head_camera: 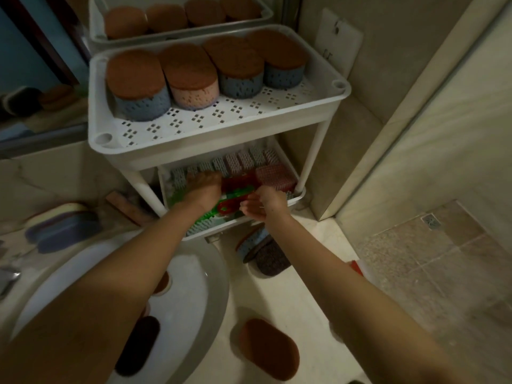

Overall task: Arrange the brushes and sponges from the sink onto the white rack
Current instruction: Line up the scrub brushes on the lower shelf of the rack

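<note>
The white rack (327, 106) stands on the counter past the sink (205, 309). Its upper tier holds a row of brown-topped sponges (135, 84), blue and pink. The lower tier (297, 196) is packed with grey and pink brushes (273, 174). My left hand (203, 187) lies palm down among those brushes, fingertips hidden. My right hand (263, 202) has its fingers curled at the end of a red brush (225, 207) that lies over a green brush (238, 193) at the tier's front. A dark sponge (138, 345) and a brown one (163, 282) lie in the sink.
On the counter lie a brown sponge (270, 347) near me and a blue and dark sponge pair (260, 252) below the rack. More sponges (61, 225) sit left of the sink by the mirror. A faucet (8, 275) is at the left edge. Tiled floor lies to the right.
</note>
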Demonstrator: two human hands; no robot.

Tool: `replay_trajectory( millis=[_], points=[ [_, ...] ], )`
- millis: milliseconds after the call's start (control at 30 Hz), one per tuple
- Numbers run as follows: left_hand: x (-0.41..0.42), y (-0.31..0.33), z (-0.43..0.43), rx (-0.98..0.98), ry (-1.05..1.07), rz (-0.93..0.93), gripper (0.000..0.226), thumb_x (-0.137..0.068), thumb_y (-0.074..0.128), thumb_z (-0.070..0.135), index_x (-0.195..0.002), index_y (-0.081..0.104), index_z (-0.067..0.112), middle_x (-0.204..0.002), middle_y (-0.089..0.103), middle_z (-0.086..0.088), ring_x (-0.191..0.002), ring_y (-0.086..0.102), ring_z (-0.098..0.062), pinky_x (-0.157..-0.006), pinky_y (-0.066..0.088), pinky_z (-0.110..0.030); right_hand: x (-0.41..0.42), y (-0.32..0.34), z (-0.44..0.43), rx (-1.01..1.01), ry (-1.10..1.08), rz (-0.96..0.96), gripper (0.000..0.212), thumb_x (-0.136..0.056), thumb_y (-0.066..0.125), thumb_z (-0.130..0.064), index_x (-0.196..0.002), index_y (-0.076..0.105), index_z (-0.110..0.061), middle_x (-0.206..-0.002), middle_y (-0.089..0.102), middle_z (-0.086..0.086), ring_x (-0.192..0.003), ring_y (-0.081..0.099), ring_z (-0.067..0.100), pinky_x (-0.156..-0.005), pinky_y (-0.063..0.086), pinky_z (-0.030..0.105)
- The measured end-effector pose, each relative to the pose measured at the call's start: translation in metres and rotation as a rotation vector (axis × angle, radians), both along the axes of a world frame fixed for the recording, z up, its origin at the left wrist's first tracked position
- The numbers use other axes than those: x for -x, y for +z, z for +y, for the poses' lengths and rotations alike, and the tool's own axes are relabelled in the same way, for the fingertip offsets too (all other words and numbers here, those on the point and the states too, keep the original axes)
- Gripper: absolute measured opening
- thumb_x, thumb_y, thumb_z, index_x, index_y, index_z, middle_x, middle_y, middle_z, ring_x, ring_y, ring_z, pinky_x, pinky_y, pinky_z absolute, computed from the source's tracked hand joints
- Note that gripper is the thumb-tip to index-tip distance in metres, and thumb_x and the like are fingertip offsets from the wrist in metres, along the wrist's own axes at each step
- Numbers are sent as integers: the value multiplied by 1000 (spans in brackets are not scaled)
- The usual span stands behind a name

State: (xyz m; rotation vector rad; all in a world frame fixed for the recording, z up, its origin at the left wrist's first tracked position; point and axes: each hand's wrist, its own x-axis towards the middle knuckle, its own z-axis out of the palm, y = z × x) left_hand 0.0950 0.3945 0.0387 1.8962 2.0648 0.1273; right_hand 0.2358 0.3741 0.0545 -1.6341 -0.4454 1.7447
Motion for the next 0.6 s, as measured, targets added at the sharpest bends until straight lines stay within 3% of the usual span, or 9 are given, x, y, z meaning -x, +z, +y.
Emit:
replay_trajectory(
  millis=[100,200,267,367,433,500,600],
  points=[
    [-8,8,-12,-50,21,-18,34,-94,34,3,-122,52,2,-123,55,-23,-113,52,-33,-104,38,-44,-14,8,-19,-67,6,45,22,-88,42,-3,-67,51,-2,-45,57,8,-41,56,15,-47,50,23],
    [-19,17,-27,-90,79,-86,38,-96,33,3,-128,53,5,-123,59,-22,-108,58,-34,-94,46,-38,-30,12,-43,-145,42,-8,14,-90,46,-4,-80,56,-4,-65,60,9,-59,60,18,-52,52,20],
    [-29,21,-38,-151,111,-139,37,-96,34,4,-126,56,7,-123,61,-21,-109,59,-35,-98,45,-41,-43,8,-61,-202,14,-91,14,-90,45,-3,-84,58,-4,-70,60,9,-64,61,17,-56,54,21],
    [-55,24,-64,-255,104,-230,33,-95,37,6,-116,62,4,-119,64,-19,-111,58,-34,-100,43,-42,-71,-5,-96,-310,27,-497,15,-92,47,-9,-91,61,-7,-81,60,5,-76,58,18,-67,49,29],
    [-79,22,-87,-293,60,-304,30,-94,40,6,-111,64,2,-115,65,-18,-108,58,-34,-97,44,-41,-95,-19,-124,-318,80,-771,18,-92,48,-13,-105,60,-9,-97,56,1,-90,53,14,-77,43,27],
    [-104,15,-111,-270,45,-386,29,-94,40,7,-111,64,3,-115,66,-15,-109,58,-31,-94,45,-38,-117,-36,-147,-314,89,-935,26,-90,48,-11,-116,55,-10,-116,53,4,-107,52,20,-91,45,33],
    [-135,-2,-144,-148,54,-453,32,-95,39,10,-115,63,5,-119,65,-13,-113,58,-28,-95,43,-35,-148,-53,-165,-241,105,-1123,31,-88,44,-3,-118,51,2,-124,48,20,-114,47,36,-91,40,41]
  ],
)
